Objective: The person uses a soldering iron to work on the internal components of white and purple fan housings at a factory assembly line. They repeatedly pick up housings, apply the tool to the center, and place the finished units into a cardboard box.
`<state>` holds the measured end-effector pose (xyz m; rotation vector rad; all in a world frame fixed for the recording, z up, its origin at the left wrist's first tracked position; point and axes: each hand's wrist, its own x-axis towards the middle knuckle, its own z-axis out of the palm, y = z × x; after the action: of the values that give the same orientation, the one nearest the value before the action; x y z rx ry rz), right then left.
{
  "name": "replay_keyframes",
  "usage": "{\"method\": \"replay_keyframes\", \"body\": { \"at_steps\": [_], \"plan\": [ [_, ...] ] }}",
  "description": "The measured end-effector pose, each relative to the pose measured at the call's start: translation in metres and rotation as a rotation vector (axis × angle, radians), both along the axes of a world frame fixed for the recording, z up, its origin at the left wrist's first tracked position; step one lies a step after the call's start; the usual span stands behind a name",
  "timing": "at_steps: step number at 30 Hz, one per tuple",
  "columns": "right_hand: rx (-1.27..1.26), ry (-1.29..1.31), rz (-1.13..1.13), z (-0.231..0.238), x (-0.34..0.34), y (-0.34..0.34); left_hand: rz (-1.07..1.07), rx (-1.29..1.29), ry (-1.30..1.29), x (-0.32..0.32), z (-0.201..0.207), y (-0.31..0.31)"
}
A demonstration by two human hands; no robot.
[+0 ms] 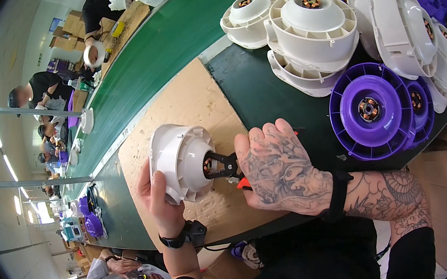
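My left hand [163, 202] grips a white round plastic motor housing [173, 158] from below and its near side, thumb on the wall. The housing is tipped on its side above a cardboard sheet [194, 102], its ribbed face and copper coil centre [208, 165] turned to the right. My right hand [283, 172] is closed round a pair of pliers [225, 166] with black jaws and a bit of red handle showing. The jaws reach the coil centre; what they touch inside is hard to make out.
White motor housings [311, 39] are stacked at the far right, with purple housings [372, 110] in front of them. A green conveyor belt [149, 63] runs along the far side. Co-workers [101, 2] sit across it; another person's hands [124, 265] work at the lower left.
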<state>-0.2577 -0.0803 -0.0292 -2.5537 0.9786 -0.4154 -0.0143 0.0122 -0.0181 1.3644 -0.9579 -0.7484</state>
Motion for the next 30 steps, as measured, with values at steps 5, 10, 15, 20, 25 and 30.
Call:
{"method": "replay_keyframes", "body": {
  "at_steps": [5,10,15,20,25,30],
  "plan": [
    [0.110,0.060,0.058,0.001,0.000,-0.005,0.134,-0.011,-0.086,-0.009,-0.004,0.002],
    [0.441,0.001,0.149,0.009,-0.005,-0.022,-0.142,-0.067,-0.399,0.027,-0.004,0.014],
    [0.554,-0.100,0.178,0.005,0.000,-0.017,0.205,-0.273,-0.674,0.015,-0.023,0.013],
    [1.177,-0.101,0.274,0.023,0.000,-0.030,0.137,-0.440,-0.393,0.024,-0.022,0.016],
    [0.587,-0.106,0.112,0.012,0.003,-0.014,-0.063,-0.299,-0.282,0.008,0.008,-0.007],
    [0.467,-0.155,0.119,0.002,0.002,-0.010,0.086,-0.149,-0.705,-0.006,0.008,-0.001]
  ]
}}
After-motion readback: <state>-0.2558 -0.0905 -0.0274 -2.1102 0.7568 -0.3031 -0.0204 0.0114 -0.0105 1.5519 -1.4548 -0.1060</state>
